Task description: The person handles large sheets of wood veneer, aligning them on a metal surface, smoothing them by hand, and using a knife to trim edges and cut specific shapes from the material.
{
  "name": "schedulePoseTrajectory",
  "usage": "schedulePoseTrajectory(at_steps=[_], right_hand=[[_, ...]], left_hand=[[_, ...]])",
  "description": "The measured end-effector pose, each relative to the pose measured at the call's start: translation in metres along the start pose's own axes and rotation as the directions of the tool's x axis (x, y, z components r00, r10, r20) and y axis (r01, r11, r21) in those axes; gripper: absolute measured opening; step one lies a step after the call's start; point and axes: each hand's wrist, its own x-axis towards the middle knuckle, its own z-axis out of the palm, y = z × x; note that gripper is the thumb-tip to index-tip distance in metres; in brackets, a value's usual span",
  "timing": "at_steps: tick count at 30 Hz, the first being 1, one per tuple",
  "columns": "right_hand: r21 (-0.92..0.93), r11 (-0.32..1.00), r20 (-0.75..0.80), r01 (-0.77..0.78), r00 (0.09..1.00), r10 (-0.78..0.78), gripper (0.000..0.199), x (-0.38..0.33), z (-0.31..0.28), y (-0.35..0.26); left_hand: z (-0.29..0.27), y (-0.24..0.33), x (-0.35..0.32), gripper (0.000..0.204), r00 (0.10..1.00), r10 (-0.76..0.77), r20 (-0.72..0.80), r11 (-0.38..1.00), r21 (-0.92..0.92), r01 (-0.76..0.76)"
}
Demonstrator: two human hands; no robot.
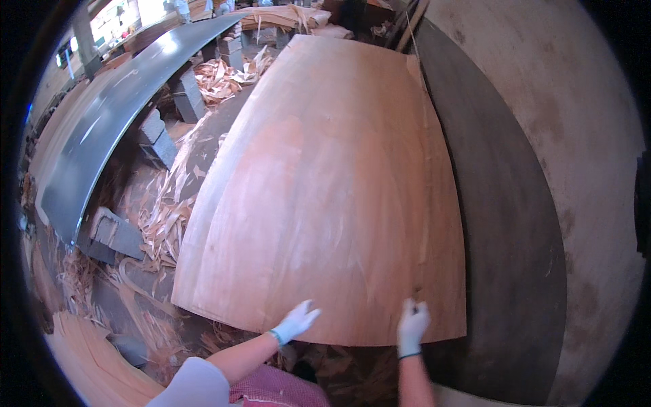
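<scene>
Veneer sheet (325, 183), pale reddish wood, thin and very large, is filling the middle of the frame, lying flat on a stack with its far end reaching toward the upper centre and its near edge running across the lower centre. It is being bordered on the right by a dark board (508, 258) that is sweeping from the top down to the lower right, and beyond that a stained concrete floor (583, 136) is being shown along the right side. At the upper left a long dark metal plate (115, 115) is being carried on grey concrete blocks (157, 139). Between that plate and the sheet, loose veneer scraps (163, 217) are lying strewn over the ground at the left, with more piled at the upper centre. Another stack of pale veneer (88, 359) is being glimpsed at the lower left edge.

The near edge of the sheet is being touched by both hands, each in a white glove. The left hand (296, 321) is being laid on the edge at lower centre, fingers stretched out and slightly spread, nothing being gripped. The right hand (412, 327), just right of it, is being held curled at the edge near a small split; whether the edge is being pinched cannot be told.
</scene>
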Motion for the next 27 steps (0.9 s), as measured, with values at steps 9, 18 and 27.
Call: schedulePoseTrajectory(at_steps=[9, 18, 27], right_hand=[[0.501, 0.862, 0.478, 0.077, 0.806, -0.349, 0.015, -0.187, 0.099, -0.115], [0.303, 0.893, 0.526, 0.333, 0.723, -0.448, 0.024, -0.162, 0.141, -0.098], [0.35, 0.936, 0.717, 0.019, 0.638, -0.281, 0.018, -0.222, 0.179, -0.28]], left_hand=[[-0.092, 0.115, 0.036, 0.042, 0.974, -0.16, -0.161, 0.769, -0.639, 0.021], [-0.181, -0.123, -0.056, 0.05, 0.759, -0.185, -0.624, 0.981, -0.16, 0.108], [-0.325, -0.055, -0.097, 0.041, 0.832, -0.049, -0.553, 0.951, -0.281, -0.131]])
